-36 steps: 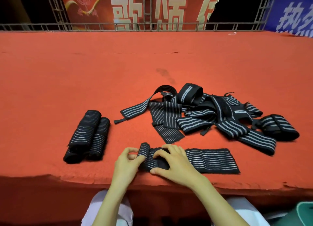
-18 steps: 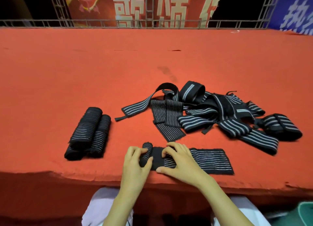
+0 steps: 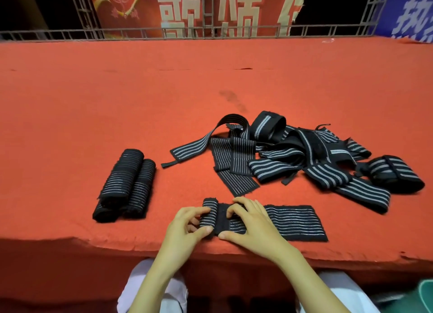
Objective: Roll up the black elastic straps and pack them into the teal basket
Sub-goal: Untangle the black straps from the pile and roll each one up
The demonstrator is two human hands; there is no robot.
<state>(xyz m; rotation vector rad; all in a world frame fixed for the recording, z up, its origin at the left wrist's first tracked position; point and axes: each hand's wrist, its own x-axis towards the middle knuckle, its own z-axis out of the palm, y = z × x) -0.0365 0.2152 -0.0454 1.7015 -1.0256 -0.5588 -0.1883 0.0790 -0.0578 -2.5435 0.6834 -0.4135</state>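
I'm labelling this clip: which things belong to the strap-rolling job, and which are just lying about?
Job: half-rolled strap, left hand, right hand, finished rolls, loose strap pile, teal basket.
Lying about: red banner, metal railing, blue banner.

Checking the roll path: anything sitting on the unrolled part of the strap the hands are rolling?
Nothing visible. The left hand and right hand hold the black grey-striped elastic strap; its flat right part lies bare, the loose strap pile farther back.

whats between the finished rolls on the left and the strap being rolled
Nothing: in the head view, only bare red cloth separates the finished rolls from the strap being rolled.
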